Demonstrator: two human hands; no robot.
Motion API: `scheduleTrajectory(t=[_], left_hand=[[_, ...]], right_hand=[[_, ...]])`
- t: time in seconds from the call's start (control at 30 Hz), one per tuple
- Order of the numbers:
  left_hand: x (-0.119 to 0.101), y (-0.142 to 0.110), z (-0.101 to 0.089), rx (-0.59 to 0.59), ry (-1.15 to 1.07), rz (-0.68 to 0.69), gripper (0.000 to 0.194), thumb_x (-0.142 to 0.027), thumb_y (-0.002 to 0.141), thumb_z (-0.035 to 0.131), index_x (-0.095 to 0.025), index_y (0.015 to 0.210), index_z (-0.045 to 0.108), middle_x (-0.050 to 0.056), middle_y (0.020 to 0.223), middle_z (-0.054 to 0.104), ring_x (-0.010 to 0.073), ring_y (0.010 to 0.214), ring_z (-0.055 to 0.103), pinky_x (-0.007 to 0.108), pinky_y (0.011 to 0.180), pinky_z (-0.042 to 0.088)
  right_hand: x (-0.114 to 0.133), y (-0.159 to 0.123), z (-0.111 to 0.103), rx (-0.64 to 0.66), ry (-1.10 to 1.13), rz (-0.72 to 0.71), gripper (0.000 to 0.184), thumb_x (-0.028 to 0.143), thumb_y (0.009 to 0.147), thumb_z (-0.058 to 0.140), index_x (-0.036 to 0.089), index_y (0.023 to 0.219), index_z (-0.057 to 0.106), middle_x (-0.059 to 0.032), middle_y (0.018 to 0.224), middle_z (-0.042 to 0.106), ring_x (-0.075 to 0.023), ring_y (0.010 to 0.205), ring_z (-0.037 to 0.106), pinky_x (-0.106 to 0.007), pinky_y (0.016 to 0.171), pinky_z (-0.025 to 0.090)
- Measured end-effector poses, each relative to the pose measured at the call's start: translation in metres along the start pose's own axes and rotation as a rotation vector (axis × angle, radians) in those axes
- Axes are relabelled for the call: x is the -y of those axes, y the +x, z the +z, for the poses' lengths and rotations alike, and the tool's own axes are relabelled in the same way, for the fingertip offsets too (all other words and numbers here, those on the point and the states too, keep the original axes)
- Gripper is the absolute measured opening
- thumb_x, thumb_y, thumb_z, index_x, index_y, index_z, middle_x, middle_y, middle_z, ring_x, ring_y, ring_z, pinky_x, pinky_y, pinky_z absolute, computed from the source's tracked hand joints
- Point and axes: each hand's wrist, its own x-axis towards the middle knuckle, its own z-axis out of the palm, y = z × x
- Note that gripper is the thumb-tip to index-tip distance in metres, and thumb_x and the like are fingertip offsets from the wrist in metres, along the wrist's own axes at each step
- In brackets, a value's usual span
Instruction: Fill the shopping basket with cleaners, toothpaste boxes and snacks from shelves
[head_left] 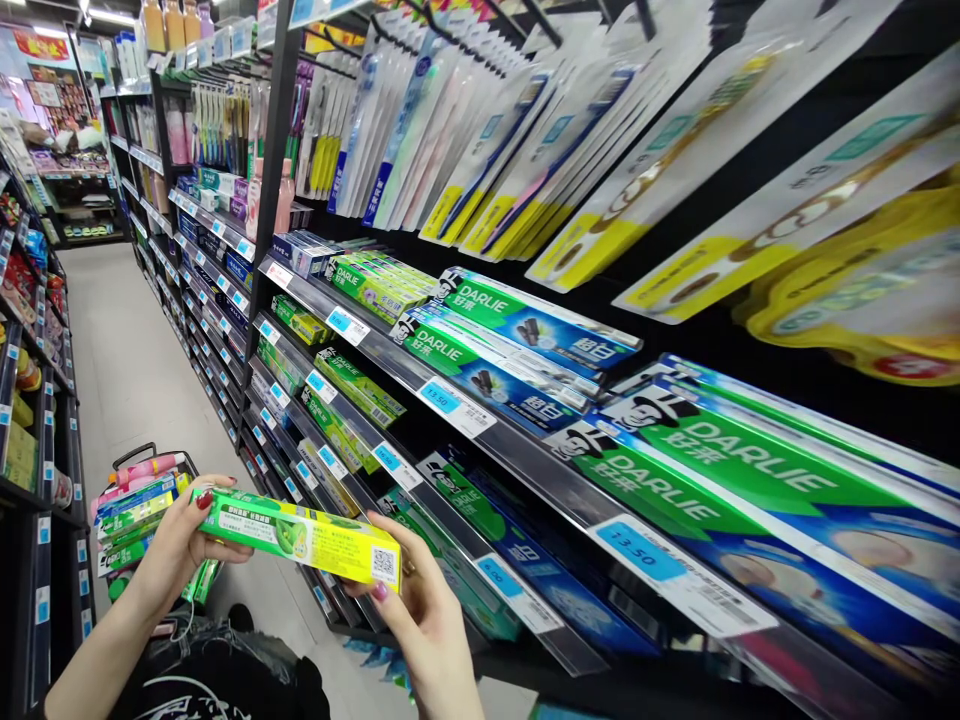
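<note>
A green and yellow toothpaste box (300, 535) is held level between my two hands, low in front of my body. My left hand (191, 530) grips its green end, thumb on the near side. The yellow end, by a printed square code, is pinched in my right hand (412, 590). One long printed side of the box faces me. Behind my left hand stands a basket or cart (120, 458) piled with toothpaste boxes (135, 510) and a pink item (146, 468).
On my right, shelves hold rows of toothpaste boxes (525, 345) behind price tags (454, 405). Packaged toothbrushes (495, 150) hang above on hooks. A grey aisle floor (105, 320) runs ahead, with another stocked shelf (30, 450) along its left side.
</note>
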Motion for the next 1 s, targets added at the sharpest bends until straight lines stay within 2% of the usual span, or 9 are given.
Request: scheduleTrajectory(t=[0.13,0.2,0.37,0.53,0.7,0.83,0.9,1.0], left_hand=[[0.0,-0.004,0.003,0.027,-0.006,0.019,0.049,-0.051,0.079,0.069,-0.019,0.113,0.054,-0.003,0.064,0.064,0.0087,0.042,0.055,0.03,0.054,0.06],[-0.001,-0.008,0.007,0.018,-0.002,0.031,0.05,-0.05,0.076,0.072,-0.02,0.112,0.054,-0.005,0.064,0.061,0.0061,0.039,0.049,0.028,0.05,0.059],[-0.007,-0.018,0.018,-0.042,0.059,0.053,0.055,-0.052,0.07,0.077,-0.021,0.108,0.053,-0.006,0.068,0.06,0.0058,0.041,0.051,0.025,0.049,0.056],[-0.006,-0.019,0.019,-0.041,0.076,0.053,0.055,-0.052,0.07,0.077,-0.022,0.108,0.051,-0.007,0.062,0.057,0.0073,0.04,0.052,0.025,0.051,0.056],[0.0,-0.016,0.012,-0.024,0.029,0.037,0.05,-0.05,0.073,0.075,-0.022,0.109,0.053,-0.009,0.051,0.053,0.0085,0.04,0.051,0.026,0.053,0.056],[0.005,-0.011,0.007,-0.006,0.002,0.03,0.049,-0.051,0.076,0.071,-0.02,0.111,0.055,-0.006,0.057,0.058,0.0065,0.039,0.047,0.026,0.051,0.055],[0.007,-0.008,0.004,-0.001,-0.016,0.014,0.049,-0.053,0.078,0.068,-0.019,0.11,0.055,-0.005,0.059,0.06,0.0052,0.036,0.044,0.026,0.049,0.054],[0.014,0.0,0.0,-0.015,-0.073,-0.055,0.044,-0.051,0.081,0.065,-0.016,0.107,0.059,-0.004,0.061,0.06,0.0052,0.037,0.041,0.025,0.045,0.052]], right_hand=[[-0.005,0.003,0.001,-0.045,0.062,0.01,0.053,0.049,0.079,0.068,0.026,0.125,0.055,-0.0115,0.116,0.065,-0.0237,0.088,0.068,-0.029,0.066,0.058],[-0.015,0.008,0.001,-0.075,0.116,0.0,0.055,0.052,0.078,0.068,0.025,0.124,0.056,-0.0125,0.118,0.063,-0.0255,0.09,0.066,-0.031,0.065,0.058],[-0.047,0.018,0.003,-0.1,0.204,0.002,0.059,0.056,0.077,0.065,0.022,0.125,0.058,-0.0145,0.125,0.058,-0.0262,0.091,0.064,-0.032,0.063,0.057],[-0.058,0.019,0.005,-0.098,0.263,-0.005,0.06,0.056,0.078,0.064,0.021,0.126,0.057,-0.0139,0.121,0.061,-0.0232,0.084,0.064,-0.032,0.063,0.056],[-0.055,0.016,0.004,-0.109,0.222,-0.034,0.073,0.067,0.07,0.067,0.02,0.125,0.057,-0.0135,0.111,0.064,-0.0237,0.08,0.064,-0.031,0.057,0.055],[-0.039,0.008,0.008,-0.155,0.207,-0.045,0.078,0.073,0.06,0.071,0.023,0.119,0.06,-0.0098,0.101,0.065,-0.0224,0.074,0.064,-0.029,0.052,0.053],[-0.029,0.001,0.012,-0.186,0.18,-0.069,0.076,0.073,0.057,0.073,0.023,0.114,0.063,-0.0074,0.093,0.065,-0.0208,0.07,0.063,-0.029,0.052,0.052],[-0.015,-0.011,0.017,-0.245,0.062,-0.171,0.059,0.062,0.059,0.079,0.023,0.101,0.069,-0.0062,0.085,0.066,-0.0196,0.067,0.061,-0.028,0.054,0.052]])
